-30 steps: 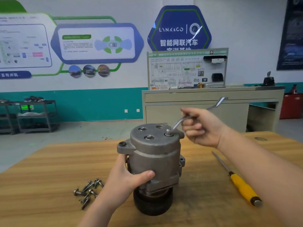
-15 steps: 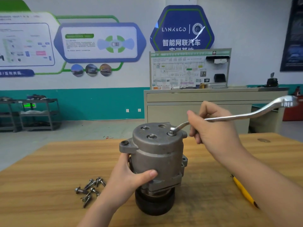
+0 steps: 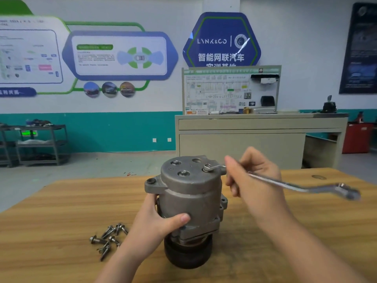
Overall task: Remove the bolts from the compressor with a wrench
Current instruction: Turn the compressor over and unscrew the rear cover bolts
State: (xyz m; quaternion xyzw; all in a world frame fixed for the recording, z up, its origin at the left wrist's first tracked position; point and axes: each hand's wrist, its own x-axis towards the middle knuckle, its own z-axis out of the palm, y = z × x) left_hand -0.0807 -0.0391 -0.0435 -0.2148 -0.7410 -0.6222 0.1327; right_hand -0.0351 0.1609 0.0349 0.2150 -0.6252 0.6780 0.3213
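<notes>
A grey metal compressor (image 3: 191, 193) stands upright on its black pulley on the wooden table (image 3: 51, 221). My left hand (image 3: 157, 225) grips its side, thumb across the front. My right hand (image 3: 255, 186) holds the shaft of a silver ring wrench (image 3: 295, 186). The wrench's ring end sits on a bolt (image 3: 207, 167) at the right of the compressor's top face, and its free end points right. Two more bolts (image 3: 183, 173) show in the top face.
Several loose bolts (image 3: 108, 238) lie on the table left of my left forearm. Beyond the table stand a beige bench (image 3: 261, 127) with a display board and, at far left, a metal shelf cart (image 3: 36, 144).
The wrench handle has swung clockwise, from pointing away at the upper right round to the right and downward. My right hand went with it. My left hand kept its hold on the compressor.
</notes>
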